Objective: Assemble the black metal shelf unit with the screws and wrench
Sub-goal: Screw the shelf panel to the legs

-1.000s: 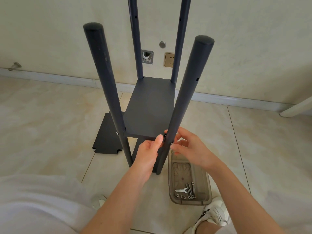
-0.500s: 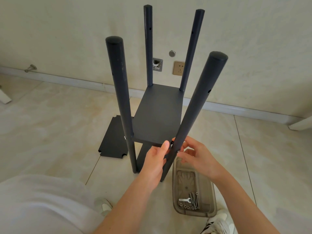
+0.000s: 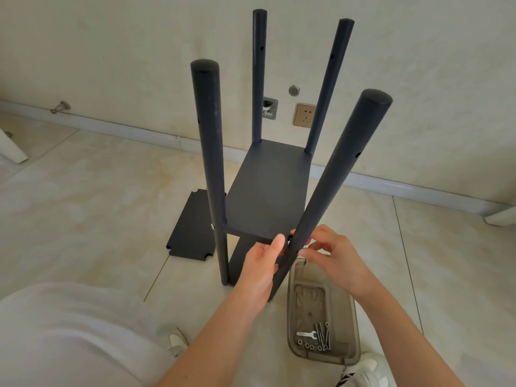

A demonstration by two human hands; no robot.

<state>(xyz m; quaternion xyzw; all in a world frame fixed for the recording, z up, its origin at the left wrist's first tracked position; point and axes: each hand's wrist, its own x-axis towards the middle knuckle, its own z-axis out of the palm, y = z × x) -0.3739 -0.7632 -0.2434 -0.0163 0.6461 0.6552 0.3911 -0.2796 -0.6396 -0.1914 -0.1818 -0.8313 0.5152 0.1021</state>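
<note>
Steadying near right post (image 3: pixel 335 174) at the shelf (image 3: pixel 268 196) corner: left hand (image 3: pixel 261 263) grips that post, apparently for alignment, right hand (image 3: pixel 335 255) fingertips gathered against it, any pinched screw not discernible; screws (image 3: pixel 322 335) and wrench (image 3: pixel 305 334) in tray (image 3: pixel 354 331) beside the post's foot.

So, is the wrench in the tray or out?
In: the wrench lies flat on the floor of the tray, beside the screws.

Left hand (image 3: pixel 259 266) curled round post (image 3: pixel 343 174); right hand (image 3: pixel 337 258) fingertips pinching it
</note>
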